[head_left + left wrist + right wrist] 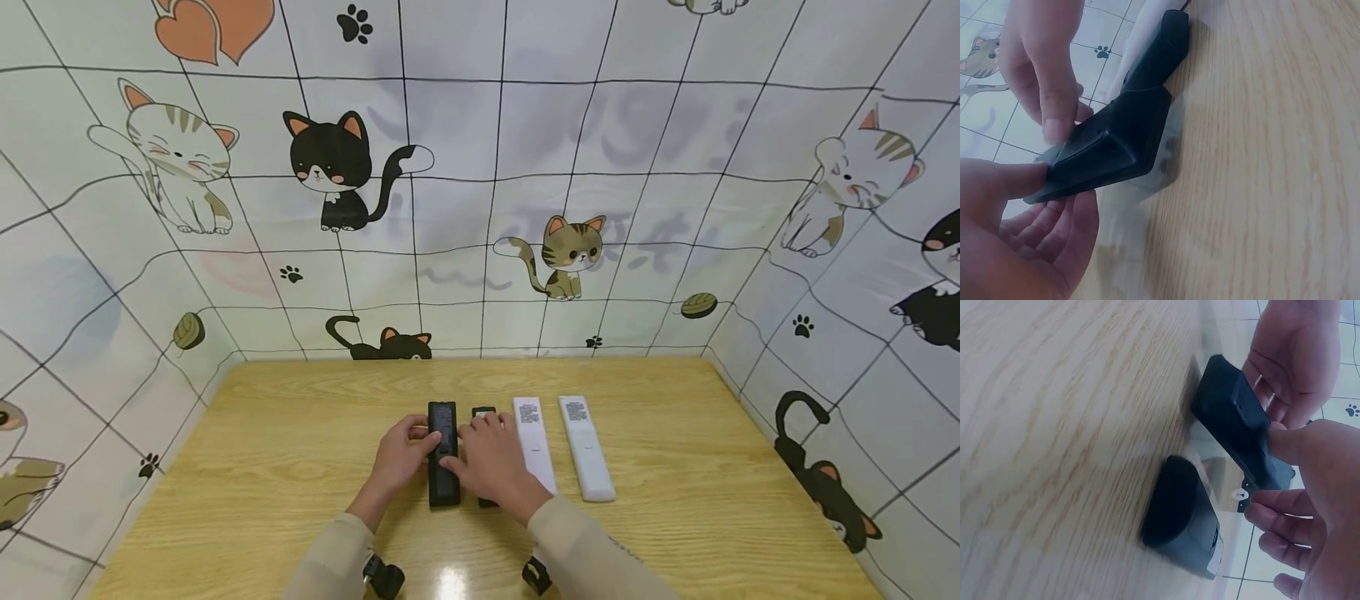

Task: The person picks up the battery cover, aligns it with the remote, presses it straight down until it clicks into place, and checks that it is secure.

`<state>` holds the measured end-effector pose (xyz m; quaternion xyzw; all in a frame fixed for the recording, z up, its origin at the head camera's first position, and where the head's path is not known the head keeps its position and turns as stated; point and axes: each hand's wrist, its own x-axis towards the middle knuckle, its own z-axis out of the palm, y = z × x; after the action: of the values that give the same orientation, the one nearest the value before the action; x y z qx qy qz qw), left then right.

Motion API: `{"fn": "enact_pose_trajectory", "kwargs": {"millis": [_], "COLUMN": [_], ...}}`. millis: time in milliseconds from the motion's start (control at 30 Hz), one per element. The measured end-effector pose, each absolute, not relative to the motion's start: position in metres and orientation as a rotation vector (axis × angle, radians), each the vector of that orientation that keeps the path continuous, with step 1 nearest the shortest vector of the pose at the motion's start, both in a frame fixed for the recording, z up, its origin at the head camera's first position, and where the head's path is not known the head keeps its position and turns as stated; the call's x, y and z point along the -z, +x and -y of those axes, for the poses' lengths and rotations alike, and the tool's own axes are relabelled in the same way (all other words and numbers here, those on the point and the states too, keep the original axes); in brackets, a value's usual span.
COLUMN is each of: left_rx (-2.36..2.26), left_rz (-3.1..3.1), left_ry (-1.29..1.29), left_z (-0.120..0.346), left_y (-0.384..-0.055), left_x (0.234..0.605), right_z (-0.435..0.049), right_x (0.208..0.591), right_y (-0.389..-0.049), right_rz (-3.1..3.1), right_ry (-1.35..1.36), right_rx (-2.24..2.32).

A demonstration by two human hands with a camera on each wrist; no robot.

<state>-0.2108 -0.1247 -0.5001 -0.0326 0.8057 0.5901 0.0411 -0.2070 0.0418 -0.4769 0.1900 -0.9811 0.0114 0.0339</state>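
A black remote control (442,483) lies back side up between the hands, its far end tilted clear of the table in the wrist views. My left hand (401,454) grips its left edge, thumb (1019,180) on top and fingers beneath. The right hand (491,458) touches its back with the thumb (1285,445), the other fingers loosely bent and apart from it. Under that hand is a second, smaller black remote (1179,519), mostly hidden in the head view, with a pale label on its back.
To the right, two white remotes lie back side up with printed labels: one (532,429) partly behind my right hand, the other (588,454) farther right. All are on a wooden table (300,433). A cat-patterned cloth (465,208) hangs behind and at both sides.
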Motion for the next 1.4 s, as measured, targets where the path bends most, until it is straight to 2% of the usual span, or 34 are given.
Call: {"fn": "enact_pose_trajectory", "kwargs": {"millis": [367, 833, 1400], "left_rx": [-1.561, -1.267, -1.147], "left_rz": [-2.646, -2.873, -3.001], "left_ry": [-0.173, -0.225, -0.205], "left_z": [0.117, 0.117, 0.126], "left_y": [-0.213, -0.210, -0.210], "left_x": [0.503, 0.504, 0.501], "right_z": [-0.069, -0.078, -0.096], "right_x": [0.478, 0.484, 0.480], "right_y": [-0.203, -0.200, -0.207], "right_rz": [2.941, 2.922, 2.951], "right_ry": [0.580, 0.567, 0.538], "right_rx": [-0.036, -0.076, -0.162]}}
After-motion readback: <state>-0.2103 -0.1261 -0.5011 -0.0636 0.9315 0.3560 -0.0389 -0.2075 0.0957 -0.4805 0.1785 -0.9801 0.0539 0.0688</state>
